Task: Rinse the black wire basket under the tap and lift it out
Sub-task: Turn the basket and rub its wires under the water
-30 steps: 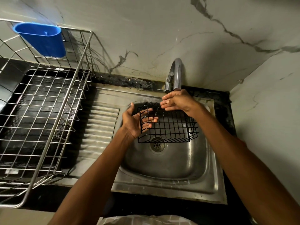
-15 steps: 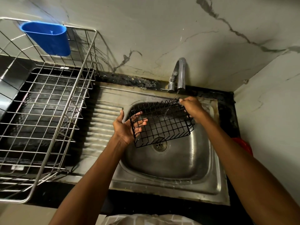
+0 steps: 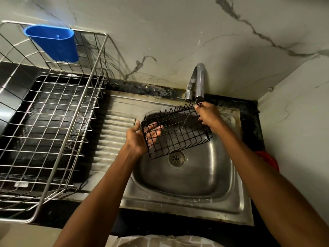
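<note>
The black wire basket [image 3: 178,131] hangs tilted over the steel sink [image 3: 187,177], right below the spout of the chrome tap [image 3: 199,81]. My left hand [image 3: 138,138] grips its left end, fingers showing through the mesh. My right hand [image 3: 208,114] grips the far right corner near the spout. A thin stream of water runs from the tap through the basket. The basket's lower left corner hangs just above the drain [image 3: 176,158].
A large steel dish rack [image 3: 53,122] stands on the left counter with a blue plastic cup holder [image 3: 53,43] hooked on its back rail. The ribbed drainboard [image 3: 114,136] lies between rack and sink. A red object [image 3: 267,159] sits by the right wall.
The basket has been turned and tilted, its right end raised toward the spout. My right hand moved from the basket's top edge to its far right corner.
</note>
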